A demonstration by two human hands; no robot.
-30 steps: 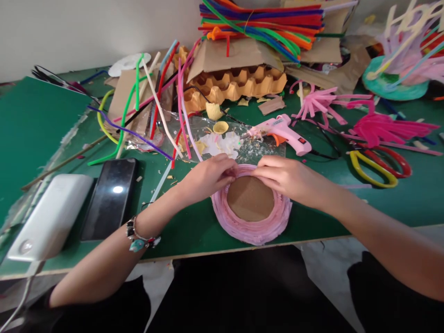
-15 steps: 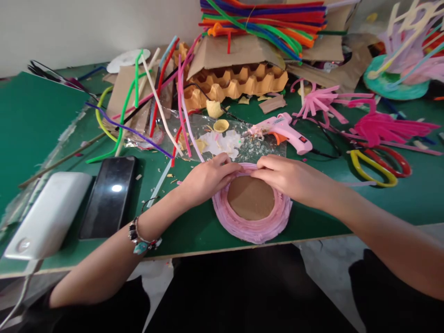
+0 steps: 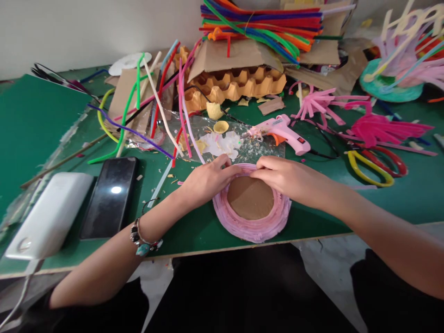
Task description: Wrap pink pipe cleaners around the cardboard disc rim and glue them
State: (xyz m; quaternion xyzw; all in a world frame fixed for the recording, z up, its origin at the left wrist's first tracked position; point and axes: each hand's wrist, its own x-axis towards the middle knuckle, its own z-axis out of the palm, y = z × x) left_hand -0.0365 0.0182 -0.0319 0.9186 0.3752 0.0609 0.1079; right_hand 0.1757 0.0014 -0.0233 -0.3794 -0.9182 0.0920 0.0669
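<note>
A round pink ring (image 3: 255, 231) of layered soft strips lies at the table's front edge, around a brown cardboard disc (image 3: 250, 198). My left hand (image 3: 211, 178) is closed on the ring's upper left rim, thumb and fingers pinching it. On the upper right rim my right hand (image 3: 282, 175) pinches the ring too, its fingertips bent inward. Both sets of fingertips partly hide the rim. Just beyond the hands, a pink glue gun (image 3: 286, 134) lies on a clear plastic sheet (image 3: 255, 150) with scraps and dried glue.
A phone (image 3: 110, 196) and a white power bank (image 3: 50, 215) lie at left. Loose pipe cleaners (image 3: 130, 132), an orange egg tray (image 3: 236, 85) and a pipe cleaner bundle (image 3: 263, 23) stand behind. Scissors (image 3: 371, 169) and pink fuzzy pieces (image 3: 385, 129) lie at right.
My left fingers have shifted slightly on the rim, the thumb now straighter. The ring and my right hand hold almost the same place; the view has moved slightly.
</note>
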